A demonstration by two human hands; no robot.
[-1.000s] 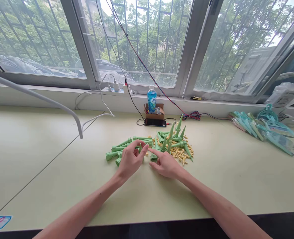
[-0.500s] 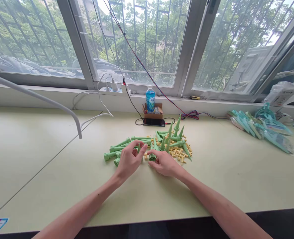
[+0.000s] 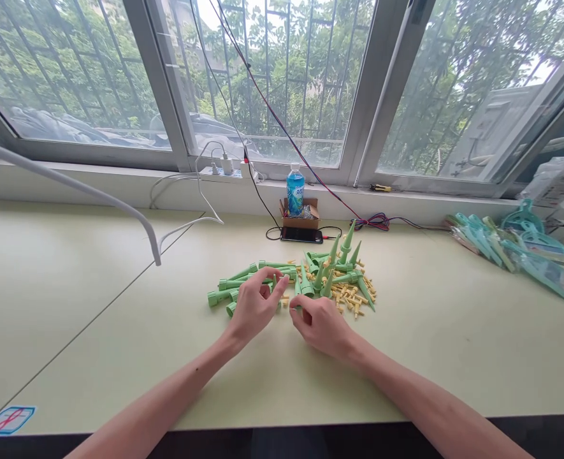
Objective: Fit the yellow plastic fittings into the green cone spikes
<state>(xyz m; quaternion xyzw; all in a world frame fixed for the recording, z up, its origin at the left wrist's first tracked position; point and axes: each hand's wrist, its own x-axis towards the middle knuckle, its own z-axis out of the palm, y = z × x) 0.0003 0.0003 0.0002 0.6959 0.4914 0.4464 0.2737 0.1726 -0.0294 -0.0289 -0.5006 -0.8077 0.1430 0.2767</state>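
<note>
My left hand (image 3: 257,305) is curled with thumb and fingertips around a green plastic watering spike (image 3: 274,280), whose pointed tip shows between them. Close to its right, my right hand (image 3: 320,320) has thumb and forefinger drawn together low over the table. A bit of green shows at those fingertips, but what they hold is mostly hidden. Behind the right hand stand several upright green spikes (image 3: 346,245) among a heap of small yellow valve pieces (image 3: 351,296). More green spikes (image 3: 220,297) with ribbed collars lie on their sides left of and behind my left hand.
A blue liquid bottle (image 3: 295,192) stands in a small cardboard box (image 3: 301,223), behind a phone (image 3: 301,235) on a cable. Bagged teal items (image 3: 540,255) lie at the right. A white curved rod (image 3: 138,220) reaches over the pale table (image 3: 119,344) from the left.
The view has shifted slightly, so the scene sits further right. My right thumb and forefinger have closed together over the green collar that showed between them. My left hand keeps its pose.
</note>
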